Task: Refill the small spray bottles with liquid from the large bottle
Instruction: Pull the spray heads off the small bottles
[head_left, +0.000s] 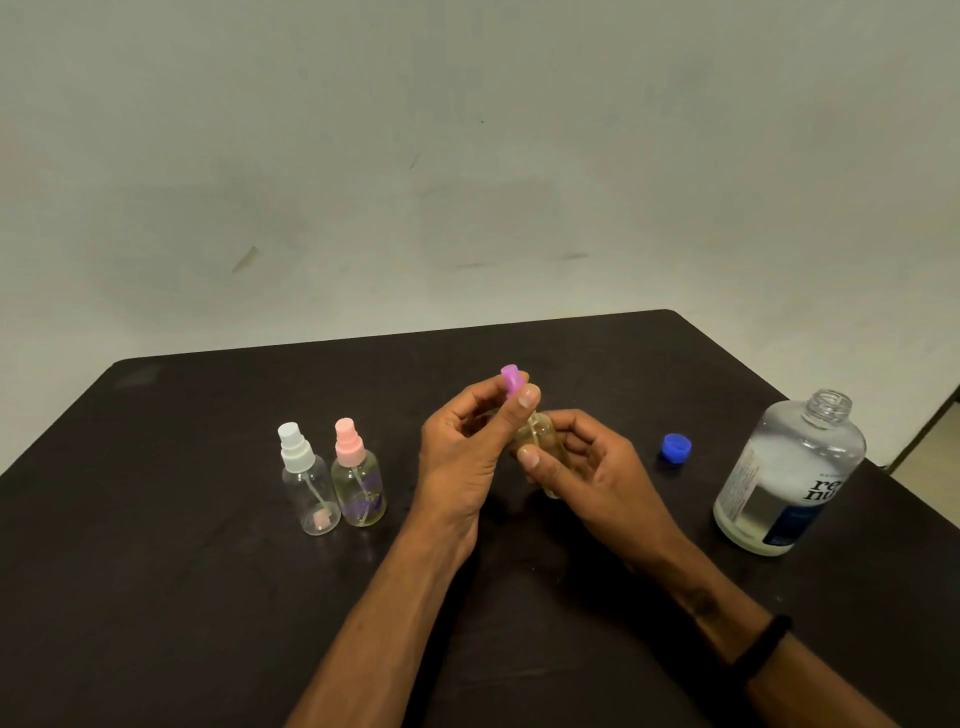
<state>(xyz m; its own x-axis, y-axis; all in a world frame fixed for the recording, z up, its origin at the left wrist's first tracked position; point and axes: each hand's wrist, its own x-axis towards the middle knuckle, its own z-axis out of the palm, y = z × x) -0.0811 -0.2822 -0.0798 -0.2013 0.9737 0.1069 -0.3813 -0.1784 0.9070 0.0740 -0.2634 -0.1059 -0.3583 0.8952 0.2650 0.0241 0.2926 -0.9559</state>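
Over the middle of the table my right hand (592, 467) grips the clear body of a small spray bottle (543, 441). My left hand (462, 447) pinches its purple spray top (511, 379) between thumb and fingers, with the top's tube running down into the bottle. To the left stand two more small spray bottles: one with a white top (306, 480) and one with a pink top (358, 480). The large clear bottle (789, 478) stands uncapped at the right. Its blue cap (675, 448) lies on the table between it and my right hand.
The dark table (182, 597) has its far edge near a pale wall (467, 156). Its right edge runs close behind the large bottle. A black band sits on my right wrist (761, 649).
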